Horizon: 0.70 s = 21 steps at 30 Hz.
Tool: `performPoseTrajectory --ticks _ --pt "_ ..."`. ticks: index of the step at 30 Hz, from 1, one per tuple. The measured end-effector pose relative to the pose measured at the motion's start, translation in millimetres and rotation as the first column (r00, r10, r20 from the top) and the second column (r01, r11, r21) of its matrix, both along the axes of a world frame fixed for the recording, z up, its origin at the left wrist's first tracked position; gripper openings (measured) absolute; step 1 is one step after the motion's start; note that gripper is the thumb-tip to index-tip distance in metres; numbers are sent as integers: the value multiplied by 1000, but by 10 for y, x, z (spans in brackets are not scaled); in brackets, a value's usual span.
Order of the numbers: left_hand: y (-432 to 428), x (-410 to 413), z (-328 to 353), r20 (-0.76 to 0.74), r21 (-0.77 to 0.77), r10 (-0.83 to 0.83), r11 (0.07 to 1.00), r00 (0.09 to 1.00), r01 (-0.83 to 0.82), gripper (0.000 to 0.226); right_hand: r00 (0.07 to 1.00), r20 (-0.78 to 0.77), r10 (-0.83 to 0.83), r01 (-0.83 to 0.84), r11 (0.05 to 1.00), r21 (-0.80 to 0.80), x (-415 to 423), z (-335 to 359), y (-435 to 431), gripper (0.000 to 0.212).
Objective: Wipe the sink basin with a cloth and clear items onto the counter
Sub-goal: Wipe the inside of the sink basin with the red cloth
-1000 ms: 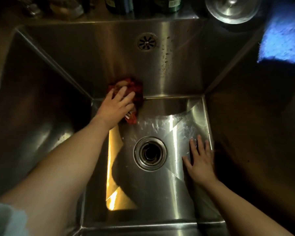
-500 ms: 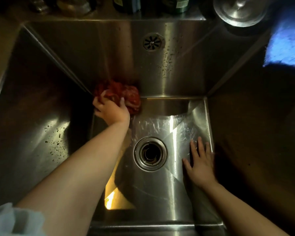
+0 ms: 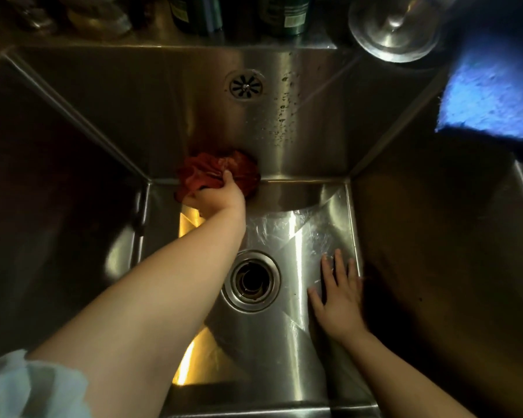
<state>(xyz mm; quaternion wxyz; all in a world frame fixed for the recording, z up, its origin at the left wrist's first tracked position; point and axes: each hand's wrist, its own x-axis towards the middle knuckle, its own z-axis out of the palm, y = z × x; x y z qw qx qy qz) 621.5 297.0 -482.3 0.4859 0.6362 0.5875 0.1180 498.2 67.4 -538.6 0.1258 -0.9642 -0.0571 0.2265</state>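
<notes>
1. Down at the far seam of the sink basin [image 3: 299, 342], left hand [image 3: 216, 200] fingers bunch the red cloth [image 3: 218, 173].
2. Right hand [image 3: 338, 300] lies flat, fingers spread, beside the drain [image 3: 252, 281].
3. Risk: wet steel lets that bracing palm slide; bunched cloth skips the corner.

the left hand [image 3: 216, 197], which lay flat with fingers spread over the red cloth [image 3: 218, 173] a second ago, now clutches it bunched, knuckles turned down. the cloth has slid from the sink floor into the seam below the back wall [image 3: 175, 116], spreading wider.
</notes>
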Motion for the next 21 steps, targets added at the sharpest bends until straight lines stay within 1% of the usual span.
performPoseTrajectory --ticks 1,3,5,6,10,12,15,16,17,19,20,21 --pt "-86 -3 -1 9 19 -73 997 997 73 76 1000 0 -1 1 1000 -1 -5 -1 -1 72" --pt "-284 7 -8 50 99 -236 968 970 231 59 1000 -2 -1 1 1000 -7 -6 -4 -11 72" --pt "-467 27 11 78 172 -317 938 945 301 43 1000 -13 7 -7 1000 -29 1 -6 -18 72" --pt "-537 37 25 63 200 -341 925 938 322 40 1000 -19 10 -11 999 -40 3 -8 -17 72" --pt "-746 44 48 -80 312 -416 852 906 420 47 999 -34 14 -16 998 -65 -26 -14 1 70" --pt "-875 43 46 -108 318 -503 800 858 509 52 999 -35 41 -44 995 -93 -69 -15 6 69" --pt "-1029 38 22 -138 328 -616 710 776 623 50 998 -51 38 -42 996 -83 -102 5 0 70" --pt "-1037 29 2 -163 346 -654 663 738 664 48 998 -54 41 -45 996 -80 -105 10 -2 69" --pt "-1037 10 -21 -198 376 -706 586 680 718 47 997 -56 44 -49 996 -77 -108 13 -3 69" --pt "-1018 -16 -54 -285 447 -819 346 498 825 37 997 -57 48 -52 996 -70 -106 16 -5 69" --pt "-1000 -18 -56 -316 473 -857 231 408 850 30 997 -54 48 -52 996 -69 -109 14 -6 69" --pt "-970 3 -52 -341 488 -875 146 342 861 25 998 -50 48 -52 996 -70 -112 12 -6 68"
